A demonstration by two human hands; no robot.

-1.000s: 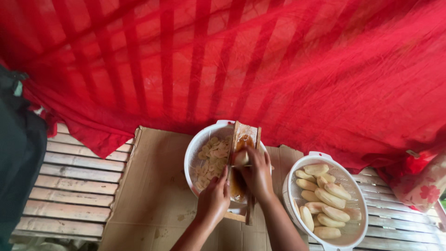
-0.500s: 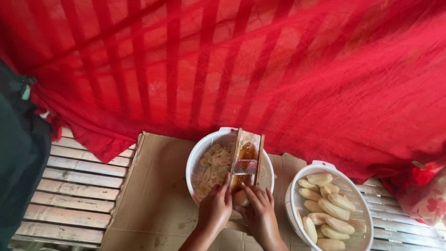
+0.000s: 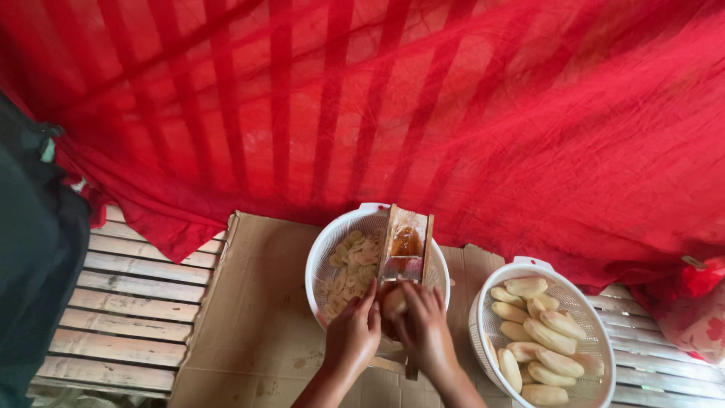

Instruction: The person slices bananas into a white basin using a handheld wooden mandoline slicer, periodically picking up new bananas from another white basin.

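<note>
A wooden slicer board [image 3: 406,245] lies across a white colander [image 3: 326,253] that holds several pale banana slices [image 3: 349,268]. My left hand [image 3: 353,332] grips the board's near left side. My right hand [image 3: 423,325] presses a peeled banana piece [image 3: 393,301] against the board just below its blade. To the right stands a second white colander [image 3: 483,317] full of whole peeled bananas [image 3: 540,332].
Both colanders sit on flattened brown cardboard [image 3: 257,317] over a slatted wooden platform [image 3: 128,302]. Red netting [image 3: 393,106] hangs across the back. A dark bag or garment [image 3: 34,249] is at the left edge, flowered red cloth [image 3: 691,317] at the right.
My right hand slid the banana piece down the board toward me, then back up toward the blade. My left hand stayed on the board. The camera view shifted slightly.
</note>
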